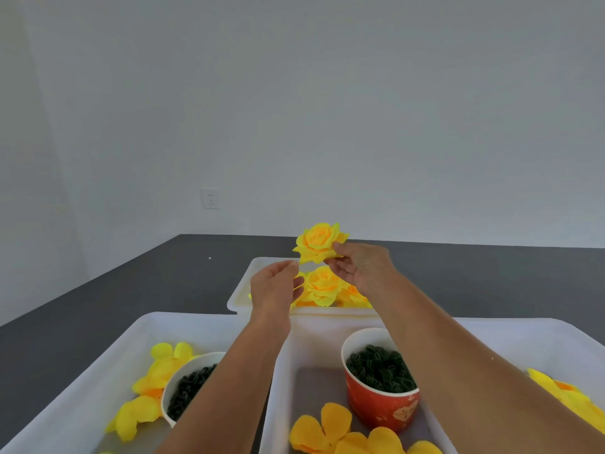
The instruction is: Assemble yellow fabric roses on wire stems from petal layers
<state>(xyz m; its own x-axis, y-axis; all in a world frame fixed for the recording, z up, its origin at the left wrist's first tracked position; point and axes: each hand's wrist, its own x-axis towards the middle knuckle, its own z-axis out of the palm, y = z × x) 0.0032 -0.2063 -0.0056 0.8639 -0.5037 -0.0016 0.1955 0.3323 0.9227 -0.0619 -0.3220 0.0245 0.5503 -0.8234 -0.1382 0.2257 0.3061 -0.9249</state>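
Holding finished yellow rose (320, 242) at frame centre, right hand (363, 268) pinching its petal edge, left hand (273, 286) loosely curled, gripping nothing; likely dropping it next into far white tray (240, 290) among finished roses (322, 286).

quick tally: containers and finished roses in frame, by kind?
White trays: 3
Cups of dark green parts: 2, one red, one white
Finished yellow roses: at least 3, one held up by the right hand, at least two in the far tray
Total: 8
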